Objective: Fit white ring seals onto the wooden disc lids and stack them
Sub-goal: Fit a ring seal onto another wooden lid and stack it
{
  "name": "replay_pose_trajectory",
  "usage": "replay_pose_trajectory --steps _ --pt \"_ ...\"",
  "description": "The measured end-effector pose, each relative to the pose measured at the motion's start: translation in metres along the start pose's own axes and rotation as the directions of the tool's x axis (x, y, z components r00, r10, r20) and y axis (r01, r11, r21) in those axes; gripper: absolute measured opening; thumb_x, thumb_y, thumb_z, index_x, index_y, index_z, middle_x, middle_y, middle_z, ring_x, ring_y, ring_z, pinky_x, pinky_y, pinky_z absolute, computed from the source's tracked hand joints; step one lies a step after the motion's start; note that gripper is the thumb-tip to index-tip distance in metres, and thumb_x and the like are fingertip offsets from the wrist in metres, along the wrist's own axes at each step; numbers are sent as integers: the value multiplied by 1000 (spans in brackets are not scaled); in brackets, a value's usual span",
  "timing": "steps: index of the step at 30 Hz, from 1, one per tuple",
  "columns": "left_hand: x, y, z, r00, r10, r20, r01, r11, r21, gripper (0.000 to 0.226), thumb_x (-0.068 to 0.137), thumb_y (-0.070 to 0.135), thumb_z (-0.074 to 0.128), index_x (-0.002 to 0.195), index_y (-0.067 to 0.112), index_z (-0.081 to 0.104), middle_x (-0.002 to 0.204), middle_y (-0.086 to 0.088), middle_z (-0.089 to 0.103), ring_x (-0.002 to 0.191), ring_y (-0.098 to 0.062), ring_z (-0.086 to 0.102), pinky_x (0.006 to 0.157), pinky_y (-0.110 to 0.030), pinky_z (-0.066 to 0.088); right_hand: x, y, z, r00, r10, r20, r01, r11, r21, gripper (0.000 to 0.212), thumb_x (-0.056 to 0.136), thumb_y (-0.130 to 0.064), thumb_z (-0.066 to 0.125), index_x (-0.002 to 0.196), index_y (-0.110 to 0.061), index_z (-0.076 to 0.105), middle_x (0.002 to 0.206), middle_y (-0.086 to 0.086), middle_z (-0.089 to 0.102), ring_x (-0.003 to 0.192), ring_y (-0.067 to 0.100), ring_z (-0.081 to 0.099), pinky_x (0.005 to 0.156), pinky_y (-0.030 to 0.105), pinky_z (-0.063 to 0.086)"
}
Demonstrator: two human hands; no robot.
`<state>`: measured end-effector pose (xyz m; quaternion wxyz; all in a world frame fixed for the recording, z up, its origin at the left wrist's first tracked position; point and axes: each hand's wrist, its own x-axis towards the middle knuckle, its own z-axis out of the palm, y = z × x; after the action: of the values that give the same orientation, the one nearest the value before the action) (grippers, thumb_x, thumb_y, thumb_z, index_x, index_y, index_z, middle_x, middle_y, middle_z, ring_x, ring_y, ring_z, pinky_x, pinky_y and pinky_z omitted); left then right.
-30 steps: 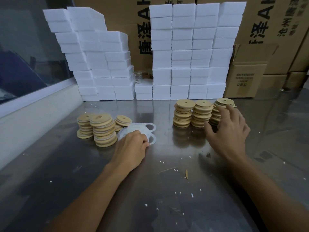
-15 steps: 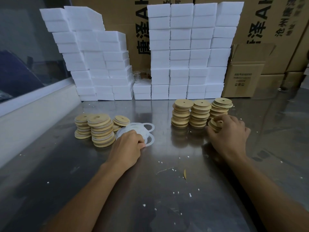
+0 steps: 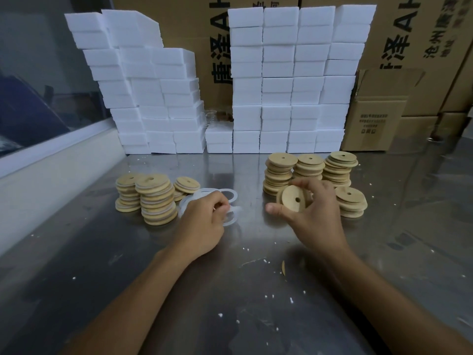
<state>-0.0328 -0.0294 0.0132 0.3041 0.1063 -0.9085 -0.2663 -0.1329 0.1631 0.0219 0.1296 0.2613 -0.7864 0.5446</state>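
Head camera: a person worked at a scuffed metal table (image 3: 256, 290), both forearms reaching in from the near edge. The right hand (image 3: 313, 216) held a wooden disc lid (image 3: 294, 198) tilted up off the table, fingers curled over its top edge and the thumb stretched out below its left edge, the lid's centre hole facing the camera. The left hand (image 3: 204, 221) rested on a loose pile of white ring seals (image 3: 227, 201), fingertips curled down and pinching at one ring.

Left of the rings stood the sealed stacks (image 3: 156, 198), three piles of lids showing pale bands between the wooden layers; the nearest pile was the tallest and the one beside the rings the lowest. Behind the right hand stood three bare-lid stacks (image 3: 309, 170) in a row, and a short stack (image 3: 350, 203) sat just right of the hand.

White foam blocks (image 3: 289, 80) were piled in two walls along the far edge of the table, with printed cardboard cartons (image 3: 419, 47) behind them and a small brown box (image 3: 373, 121) to their right. White crumbs and a wood sliver (image 3: 283, 268) lay scattered on the table near the forearms.
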Motion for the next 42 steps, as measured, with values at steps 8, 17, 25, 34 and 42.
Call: replay_pose_trajectory --steps 8,17,25,34,42 --pt "-2 31 -5 929 -158 334 359 598 -717 27 96 3 54 74 11 68 84 -5 66 79 -17 61 65 -33 52 -4 1 1 997 -36 63 31 997 71 38 56 -46 85 81 -25 65 105 -4 51 102 2 51 89 16 46" --pt "-7 38 7 807 -252 534 591 333 -735 16 100 10 49 90 4 60 95 -17 73 89 -34 72 69 -43 58 -15 -8 12 961 -83 262 12 965 261 28 102 -16 49 90 -12 74 109 0 61 104 14 60 90 44 52" --pt "-8 39 14 822 -331 463 564 363 -742 15 100 17 52 97 5 61 95 -17 73 85 -33 73 63 -39 59 -16 -1 19 971 -149 189 114 976 184 14 96 -16 61 91 -10 72 96 -3 66 89 19 64 77 50 54" --pt "-11 42 22 876 -316 364 476 451 -755 15 94 20 63 104 10 57 97 -14 73 82 -31 74 63 -41 60 -14 -1 16 962 -269 49 262 959 105 9 90 -14 70 94 -12 77 92 -4 70 84 10 66 73 36 56" --pt "-11 44 20 884 -348 313 452 462 -763 10 92 13 64 99 6 65 93 -11 74 82 -26 74 62 -36 60 -16 -3 18 964 -262 -31 264 962 75 16 88 -16 72 103 -10 75 104 -4 70 97 5 66 82 34 57"
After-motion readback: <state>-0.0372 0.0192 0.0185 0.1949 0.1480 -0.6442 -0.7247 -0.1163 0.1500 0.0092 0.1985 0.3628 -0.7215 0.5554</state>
